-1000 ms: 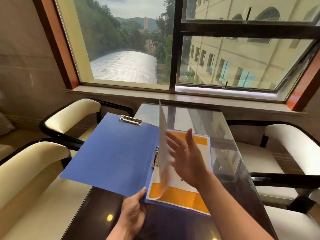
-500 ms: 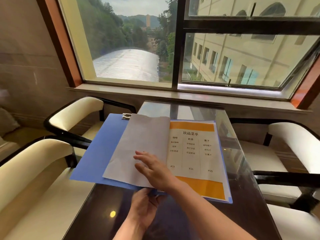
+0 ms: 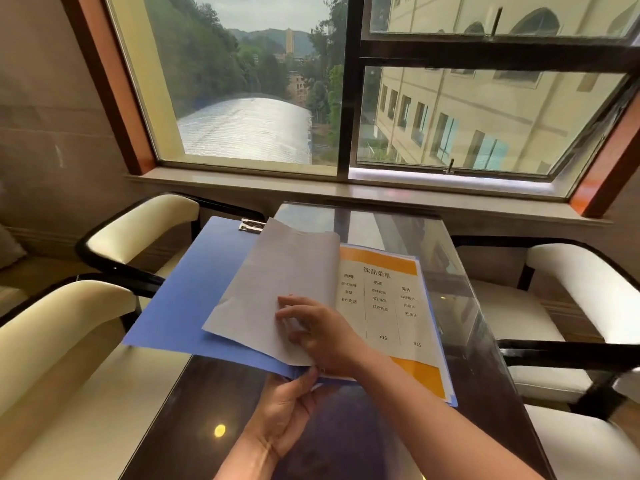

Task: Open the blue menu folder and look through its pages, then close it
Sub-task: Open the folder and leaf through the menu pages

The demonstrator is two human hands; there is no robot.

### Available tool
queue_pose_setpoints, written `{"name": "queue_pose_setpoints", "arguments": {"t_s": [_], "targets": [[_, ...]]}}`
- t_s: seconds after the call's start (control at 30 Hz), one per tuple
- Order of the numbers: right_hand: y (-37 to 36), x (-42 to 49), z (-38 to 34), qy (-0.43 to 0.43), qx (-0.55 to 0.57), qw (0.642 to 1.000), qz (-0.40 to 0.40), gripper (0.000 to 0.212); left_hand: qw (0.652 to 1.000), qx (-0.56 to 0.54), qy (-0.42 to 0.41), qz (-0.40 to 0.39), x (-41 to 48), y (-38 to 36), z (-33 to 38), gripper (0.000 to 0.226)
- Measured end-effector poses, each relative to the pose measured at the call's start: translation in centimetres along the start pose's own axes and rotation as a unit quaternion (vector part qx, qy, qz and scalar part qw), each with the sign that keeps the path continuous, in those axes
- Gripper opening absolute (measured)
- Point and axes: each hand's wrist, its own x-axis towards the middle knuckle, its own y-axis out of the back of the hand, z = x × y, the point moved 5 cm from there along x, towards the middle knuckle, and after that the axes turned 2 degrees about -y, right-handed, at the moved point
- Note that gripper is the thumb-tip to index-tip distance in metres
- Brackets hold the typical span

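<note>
Blue menu folder (image 3: pixel 180 306) lies open on the dark glossy bench (image 3: pixel 485 358), spine roughly centered, left cover hanging out past the bench's left edge over the cream chair (image 3: pixel 52 323). Metal clip (image 3: pixel 252 225) at the far edge of the left cover. A turned page (image 3: pixel 277 278), blank grey-white back side up, lies flat on the left cover. The right side shows a printed menu page (image 3: pixel 381 299): orange bands top and bottom, 3 columns of text, prices ¥16 and ¥15 readable.

Right hand (image 3: pixel 322 334) reaches across from the right, palm down on the turned page near the spine. Its fingers (image 3: pixel 291 303) are spread slightly and pressed flat on the paper, gripping nothing.

Left hand (image 3: pixel 284 410) comes up from below at the near edge of the folder, right by the spine. Its fingers (image 3: pixel 308 374) touch the folder's bottom edge, thumb side up against the blue cover. Looks like a light pinch on that edge, but the underside fingers are hidden, so cannot tell if it's clamped.

Both hands sit close together at the near middle of the folder, left just below right. A second cream chair (image 3: pixel 138 226) sits farther back on the left, white chairs (image 3: pixel 571 282) on the right, and a window (image 3: pixel 346 98) beyond the bench.
</note>
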Motion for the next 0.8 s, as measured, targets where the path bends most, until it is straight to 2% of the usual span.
{"name": "queue_pose_setpoints", "arguments": {"t_s": [0.1, 0.27, 0.33, 0.4, 0.47, 0.53, 0.6, 0.7, 0.8], "targets": [[0.2, 0.0, 0.4, 0.000, 0.020, 1.000, 0.010, 0.037, 1.000, 0.002, 0.015, 0.003, -0.1, 0.0, -0.1, 0.090], [0.2, -0.6, 0.5, -0.009, 0.045, 0.999, 0.008, 0.031, 0.999, -0.024, 0.034, 0.023, -0.1, 0.8, -0.4, 0.048], [1.0, -1.4, -0.5, 0.019, 0.058, 0.996, 0.058, 0.027, 0.998, -0.026, 0.052, 0.033, -0.2, 0.9, -0.6, 0.034], [2.7, -2.8, -1.1, 0.037, 0.067, 0.986, 0.149, 0.026, 0.996, -0.005, 0.072, 0.051, -0.2, 1.4, -0.8, 0.019], [4.7, -4.9, -0.5, 0.004, 0.046, 0.975, 0.218, 0.033, 0.995, 0.010, 0.067, 0.074, 0.1, 2.4, -0.5, 0.019], [6.2, -7.6, 0.9, -0.073, -0.018, 0.966, 0.248, 0.043, 0.994, 0.004, 0.066, 0.084, 0.2, 2.8, 0.0, 0.014], [7.1, -10.2, 2.4, -0.150, -0.110, 0.954, 0.233, 0.053, 0.993, -0.002, 0.069, 0.095, 0.7, 3.2, 0.3, 0.015], [6.4, -12.8, 4.2, -0.219, -0.258, 0.928, 0.153, 0.065, 0.991, -0.025, 0.068, 0.109, 1.4, 3.1, 0.4, 0.023], [5.6, -13.8, 5.1, -0.261, -0.314, 0.906, 0.109, 0.070, 0.990, -0.045, 0.062, 0.118, 1.9, 2.8, 0.4, 0.037]]}}
